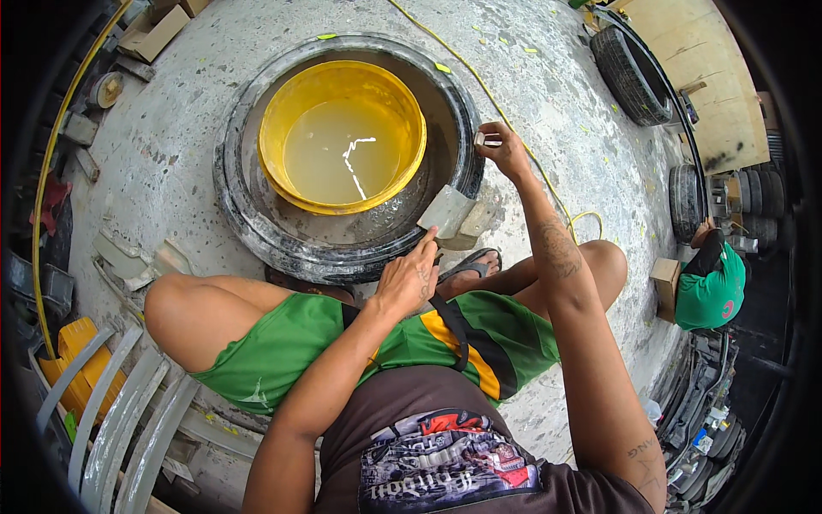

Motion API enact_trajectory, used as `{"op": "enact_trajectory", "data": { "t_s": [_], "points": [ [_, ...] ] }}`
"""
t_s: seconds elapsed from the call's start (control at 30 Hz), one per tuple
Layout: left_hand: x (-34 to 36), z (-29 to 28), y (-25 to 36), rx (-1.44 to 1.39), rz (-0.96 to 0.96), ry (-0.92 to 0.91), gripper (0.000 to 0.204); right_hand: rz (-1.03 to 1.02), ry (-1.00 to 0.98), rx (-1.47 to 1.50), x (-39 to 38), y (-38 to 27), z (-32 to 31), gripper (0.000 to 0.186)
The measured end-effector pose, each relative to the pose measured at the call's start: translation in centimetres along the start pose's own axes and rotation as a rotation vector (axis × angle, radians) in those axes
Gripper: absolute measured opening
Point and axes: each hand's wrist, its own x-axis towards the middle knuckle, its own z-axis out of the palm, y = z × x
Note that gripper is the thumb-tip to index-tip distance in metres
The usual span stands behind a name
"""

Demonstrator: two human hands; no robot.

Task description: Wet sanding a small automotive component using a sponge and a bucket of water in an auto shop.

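In front of me a yellow bucket (272,176) of cloudy water stands inside a black tire (257,244). My left hand (409,281) is closed, its fingertips at the lower corner of a light grey flat sheet (447,210) that it grips by the tire's near right edge. Beside and partly beneath that sheet is a pale beige block-like piece (476,221). To the right of the tire, my right hand (509,156) has its fingers curled in a pinch around a small whitish piece (491,141), whose kind I cannot make out.
A yellow hose (467,68) crosses the concrete floor (175,137) on the right. Curved grey panels (145,420) lie at lower left. At far right, another person in a green shirt (712,291) crouches near tires (631,77). A cardboard box (154,34) stands at upper left.
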Motion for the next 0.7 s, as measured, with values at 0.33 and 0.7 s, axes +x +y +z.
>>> {"op": "enact_trajectory", "data": {
  "t_s": [0.33, 0.7],
  "points": [
    [0.1, -0.2, 0.1, 0.021, -0.023, -0.055, 0.061, 0.188, 0.204, -0.245, -4.5, -2.0, 0.2, 0.063],
    [0.7, -1.5, 3.0, -0.033, 0.081, 0.066, 0.033, 0.549, 0.721, 0.846, -17.4, -3.9, 11.7, 0.069]
  ]
}}
